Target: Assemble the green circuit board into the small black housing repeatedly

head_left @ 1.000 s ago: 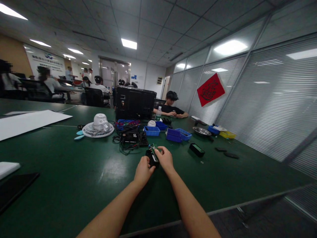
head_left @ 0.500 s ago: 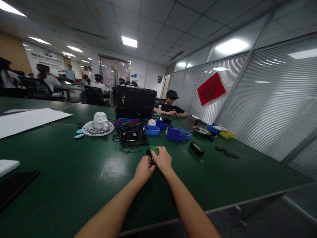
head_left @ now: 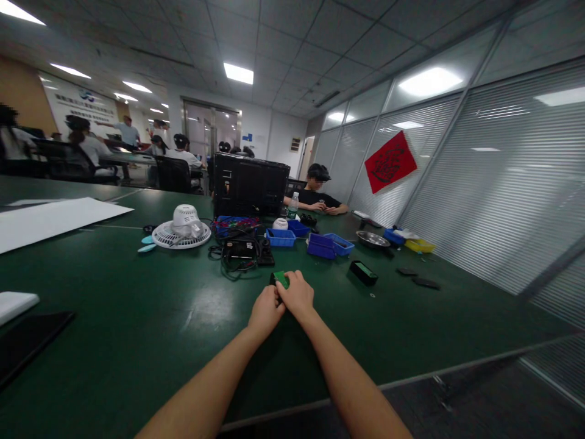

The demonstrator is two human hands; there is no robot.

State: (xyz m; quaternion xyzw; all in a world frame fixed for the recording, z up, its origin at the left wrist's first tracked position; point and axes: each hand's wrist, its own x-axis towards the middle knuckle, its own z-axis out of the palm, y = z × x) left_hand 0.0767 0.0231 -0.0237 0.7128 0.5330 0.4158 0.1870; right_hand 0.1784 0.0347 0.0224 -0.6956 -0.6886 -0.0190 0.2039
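I've got left hand (head_left: 266, 314) clamped on the black case (head_left: 273, 279), right hand (head_left: 297, 296) pinching the green board (head_left: 282, 278) against it, both over the table (head_left: 146, 347); uneven pressure could flex or skew the board.

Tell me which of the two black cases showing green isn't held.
The case right of your right hand, untouched on the table; the other case, with a green board, is between that hand and your left hand.

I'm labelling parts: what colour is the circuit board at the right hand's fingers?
Green; the circuit board shows best in the head view.
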